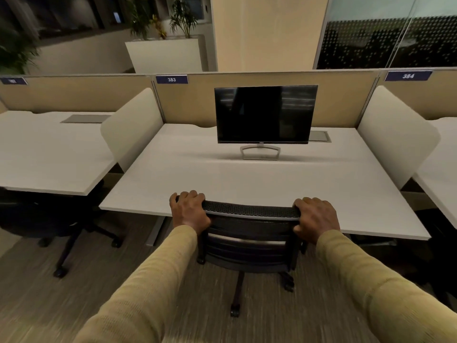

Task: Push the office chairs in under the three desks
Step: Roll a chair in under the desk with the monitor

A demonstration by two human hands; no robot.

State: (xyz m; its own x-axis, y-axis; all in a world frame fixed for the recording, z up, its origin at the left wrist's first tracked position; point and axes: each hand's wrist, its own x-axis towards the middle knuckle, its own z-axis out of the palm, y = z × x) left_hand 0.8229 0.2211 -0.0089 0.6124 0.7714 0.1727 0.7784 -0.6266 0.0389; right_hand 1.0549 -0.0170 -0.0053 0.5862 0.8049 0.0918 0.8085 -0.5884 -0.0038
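A black mesh-backed office chair [249, 238] stands at the front edge of the middle white desk [247, 177], its seat under the desktop and its backrest top against the edge. My left hand [189, 209] grips the left end of the backrest top. My right hand [316, 217] grips the right end. A second black chair [57, 226] sits tucked under the left desk [49, 154], with its wheeled base showing. Only a corner of the right desk [442, 169] shows, with dark chair parts [435, 258] below it.
A dark monitor [265, 115] stands at the back of the middle desk. Cream side screens [133, 127] [395, 134] divide the desks, and a beige partition with number plates 383 and 384 runs behind. Grey carpet lies underfoot. A white planter [165, 55] stands beyond.
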